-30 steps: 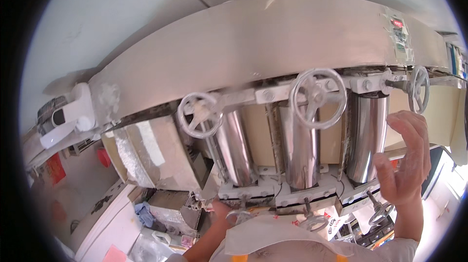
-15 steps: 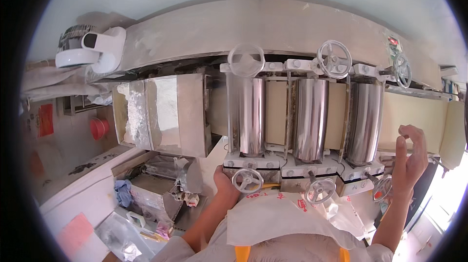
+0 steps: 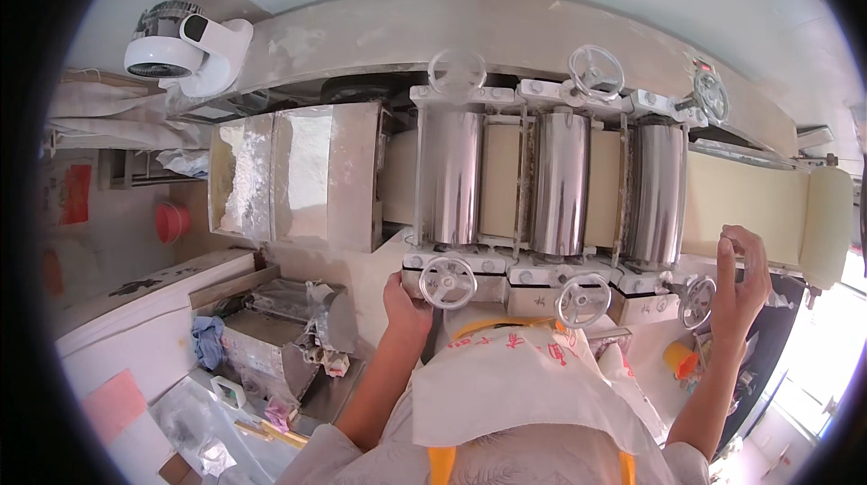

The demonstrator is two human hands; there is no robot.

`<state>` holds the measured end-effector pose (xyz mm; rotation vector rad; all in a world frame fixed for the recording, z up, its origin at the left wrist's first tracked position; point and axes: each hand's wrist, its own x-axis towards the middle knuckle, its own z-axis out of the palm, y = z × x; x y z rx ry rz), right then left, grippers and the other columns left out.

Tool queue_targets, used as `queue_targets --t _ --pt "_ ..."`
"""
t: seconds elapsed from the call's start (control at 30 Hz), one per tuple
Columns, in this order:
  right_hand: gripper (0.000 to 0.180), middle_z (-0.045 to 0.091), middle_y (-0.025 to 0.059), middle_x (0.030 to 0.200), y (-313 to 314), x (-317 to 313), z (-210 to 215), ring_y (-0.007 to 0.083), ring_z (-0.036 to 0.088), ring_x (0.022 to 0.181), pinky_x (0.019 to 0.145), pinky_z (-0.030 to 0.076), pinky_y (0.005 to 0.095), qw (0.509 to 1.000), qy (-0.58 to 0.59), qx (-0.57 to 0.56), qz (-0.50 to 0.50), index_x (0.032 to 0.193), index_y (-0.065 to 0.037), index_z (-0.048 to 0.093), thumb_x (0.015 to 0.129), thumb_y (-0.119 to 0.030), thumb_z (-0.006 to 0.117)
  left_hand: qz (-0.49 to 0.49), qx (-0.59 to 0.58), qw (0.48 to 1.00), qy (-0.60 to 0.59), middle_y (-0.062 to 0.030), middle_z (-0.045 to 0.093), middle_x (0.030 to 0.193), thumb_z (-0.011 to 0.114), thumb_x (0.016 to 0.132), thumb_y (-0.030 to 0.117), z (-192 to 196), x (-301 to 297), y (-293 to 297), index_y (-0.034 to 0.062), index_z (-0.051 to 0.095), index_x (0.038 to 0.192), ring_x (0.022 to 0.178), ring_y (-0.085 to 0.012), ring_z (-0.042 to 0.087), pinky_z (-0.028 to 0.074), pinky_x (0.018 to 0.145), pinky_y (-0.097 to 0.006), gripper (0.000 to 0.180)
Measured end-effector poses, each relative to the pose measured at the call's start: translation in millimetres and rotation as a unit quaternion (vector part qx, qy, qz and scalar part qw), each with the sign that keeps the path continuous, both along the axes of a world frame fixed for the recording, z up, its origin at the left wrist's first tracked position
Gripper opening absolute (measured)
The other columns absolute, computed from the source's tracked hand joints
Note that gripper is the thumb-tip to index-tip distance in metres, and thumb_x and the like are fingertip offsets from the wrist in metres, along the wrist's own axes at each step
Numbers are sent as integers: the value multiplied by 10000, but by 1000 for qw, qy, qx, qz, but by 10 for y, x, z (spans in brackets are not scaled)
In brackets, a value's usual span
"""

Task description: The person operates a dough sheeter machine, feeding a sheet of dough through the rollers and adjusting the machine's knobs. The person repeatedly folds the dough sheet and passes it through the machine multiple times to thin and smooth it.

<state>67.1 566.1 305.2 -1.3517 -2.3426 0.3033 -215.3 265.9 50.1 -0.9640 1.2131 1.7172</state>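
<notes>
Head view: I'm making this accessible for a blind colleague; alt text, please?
A person's left hand is at the near edge of a machine with three shiny rollers; the right hand, half-curled, is near a pale sheet leading to a roll.

Count on inspection: rollers, three; handwheels, six in all, three along the far side of the rollers and three along the near side. Pale roll at the right end: one. Hands present: two, being one left hand and one right hand. Fan: one. Red bucket: one. Orange tub: one. Blue cloth: one. Apron: one. Yellow straps: two at the lower edge. Red paper at far left: one.
</notes>
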Motion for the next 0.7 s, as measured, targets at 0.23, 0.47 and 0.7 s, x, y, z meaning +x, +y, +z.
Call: queue_targets --t 0.23,0.47,0.7 --pt "177 693 66 985 -76 416 -145 144 627 904 856 500 284 994 65 -21 -85 1122 9 686 1032 -135 639 -61 -37 997 35 -94 636 1231 397 1053 327 -26 70 -145 98 588 1240 1139 -251 625 510 991 -480 352" --pt "217 699 68 991 -45 829 -492 130 636 936 865 499 276 970 171 -83 -149 1124 36 688 1022 -150 640 -123 -13 990 69 -117 613 1266 419 1051 325 -146 97 -492 82 574 1222 1177 -273 604 482 1045 -511 335" --pt "292 704 80 968 528 622 -483 135 647 873 802 524 292 975 174 -71 -115 1178 11 675 999 -219 687 -125 -33 989 66 -117 597 1325 428 1042 385 12 164 -423 80 571 1296 1197 -292 599 489 1035 -514 422"
